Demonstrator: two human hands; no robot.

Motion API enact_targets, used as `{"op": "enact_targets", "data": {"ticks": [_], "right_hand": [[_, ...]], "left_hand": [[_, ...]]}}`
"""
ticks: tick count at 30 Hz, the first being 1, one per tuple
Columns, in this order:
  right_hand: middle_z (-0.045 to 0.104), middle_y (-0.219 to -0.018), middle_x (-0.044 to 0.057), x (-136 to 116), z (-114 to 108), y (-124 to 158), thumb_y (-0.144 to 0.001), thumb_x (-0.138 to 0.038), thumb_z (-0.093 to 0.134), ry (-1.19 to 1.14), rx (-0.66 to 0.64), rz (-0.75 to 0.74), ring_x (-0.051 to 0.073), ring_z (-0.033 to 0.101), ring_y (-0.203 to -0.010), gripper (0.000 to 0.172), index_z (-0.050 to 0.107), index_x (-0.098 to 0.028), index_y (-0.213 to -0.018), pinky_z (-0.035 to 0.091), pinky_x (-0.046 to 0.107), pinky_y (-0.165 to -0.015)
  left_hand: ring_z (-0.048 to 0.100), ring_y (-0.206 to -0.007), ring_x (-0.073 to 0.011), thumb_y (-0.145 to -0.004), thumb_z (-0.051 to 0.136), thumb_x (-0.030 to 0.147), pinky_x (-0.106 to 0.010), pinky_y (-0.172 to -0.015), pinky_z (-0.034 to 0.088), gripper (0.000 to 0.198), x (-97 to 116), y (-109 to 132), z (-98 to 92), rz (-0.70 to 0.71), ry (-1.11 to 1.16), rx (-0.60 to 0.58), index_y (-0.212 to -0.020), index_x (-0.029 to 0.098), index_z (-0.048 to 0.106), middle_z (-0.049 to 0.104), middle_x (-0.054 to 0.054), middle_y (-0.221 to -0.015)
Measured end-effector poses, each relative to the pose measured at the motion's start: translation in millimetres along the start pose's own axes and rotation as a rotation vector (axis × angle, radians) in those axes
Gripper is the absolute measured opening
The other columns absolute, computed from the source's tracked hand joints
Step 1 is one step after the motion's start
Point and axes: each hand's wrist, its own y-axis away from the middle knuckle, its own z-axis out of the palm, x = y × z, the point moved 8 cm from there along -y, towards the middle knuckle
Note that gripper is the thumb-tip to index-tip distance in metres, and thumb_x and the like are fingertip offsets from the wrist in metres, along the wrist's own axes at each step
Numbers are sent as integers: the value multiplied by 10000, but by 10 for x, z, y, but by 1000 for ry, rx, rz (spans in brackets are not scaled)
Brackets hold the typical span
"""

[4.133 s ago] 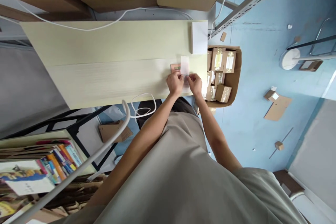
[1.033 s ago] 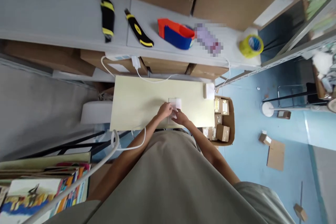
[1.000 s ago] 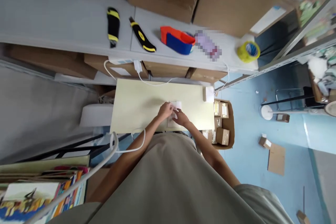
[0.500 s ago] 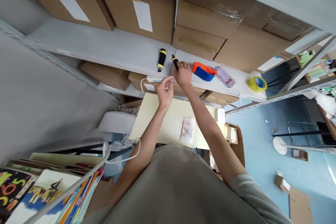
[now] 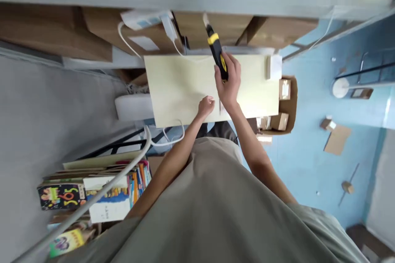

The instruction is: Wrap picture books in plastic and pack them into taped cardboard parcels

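Observation:
My right hand (image 5: 228, 80) is closed around the black grip of a utility knife (image 5: 218, 54) with a yellow band. The knife's pale, blurred tip points up and away from me, above the cream table (image 5: 179, 82). Lower and to the left, my left hand (image 5: 206, 107) is curled closed over the table near its front edge; whether anything is inside the fingers is hidden. Between the hands, part of a printed sheet (image 5: 221, 109) shows on the tabletop, mostly covered by my right hand and wrist.
A white power strip (image 5: 145, 19) with a plug and cords hangs by the shelf edge (image 5: 191, 2). Cardboard boxes (image 5: 212, 28) fill the lower shelf. A small white box (image 5: 274, 67) sits at the table's right end, beside an open carton (image 5: 293, 102). Books (image 5: 108, 189) stand at lower left.
My view has tipped down toward the table. My right hand has lifted the utility knife off the shelf and drawn it back over the table. My left hand has come back from the shelf edge and curled closed.

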Motion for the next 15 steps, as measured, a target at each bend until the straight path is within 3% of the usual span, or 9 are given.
{"op": "enact_targets", "data": {"ticks": [3, 5, 7, 11, 15], "right_hand": [[652, -1527, 198, 623, 71, 1093, -1228, -556, 317, -75, -44, 312, 316, 630, -1494, 607, 571, -238, -1678, 559, 550, -1231], [708, -1451, 207, 963, 129, 1691, -1203, -529, 397, -115, -46, 520, 310, 694, -1372, 574, 618, -218, -1631, 610, 521, -1135], [742, -1434, 223, 1189, 182, 2115, -1169, -497, 465, -157, -33, 683, 292, 732, -1264, 546, 667, -178, -1563, 632, 468, -1059], [804, -1381, 219, 1361, 313, 2454, -1129, -435, 477, -284, -31, 853, 266, 787, -1144, 525, 711, -133, -1489, 644, 417, -998], [832, -1362, 195, 1350, 494, 2309, -1100, -443, 572, -351, -106, 807, 277, 811, -1198, 504, 727, -128, -1462, 648, 417, -1063]], "left_hand": [[778, -1368, -303, -1052, 610, 159, -403, -1205, 569, 287, -177, -10, 497, -7, -41, -69, -1279, 191, 783, 848, -141, -1384], [803, -1311, -278, -1050, 604, 132, -371, -1162, 589, 316, -232, 3, 689, 5, 0, -101, -1313, 191, 769, 856, -124, -1370], [820, -1260, -258, -1046, 615, 121, -337, -1108, 606, 313, -264, 23, 793, 12, 37, -109, -1307, 199, 771, 865, -105, -1349], [827, -1222, -253, -1040, 628, 121, -323, -1078, 614, 277, -254, -22, 816, 61, 13, -106, -1228, 221, 806, 884, -84, -1275], [809, -1224, -287, -1062, 621, 173, -376, -1120, 596, 238, -147, -339, 504, 119, -81, 39, -1174, 233, 823, 876, -99, -1259]]}}
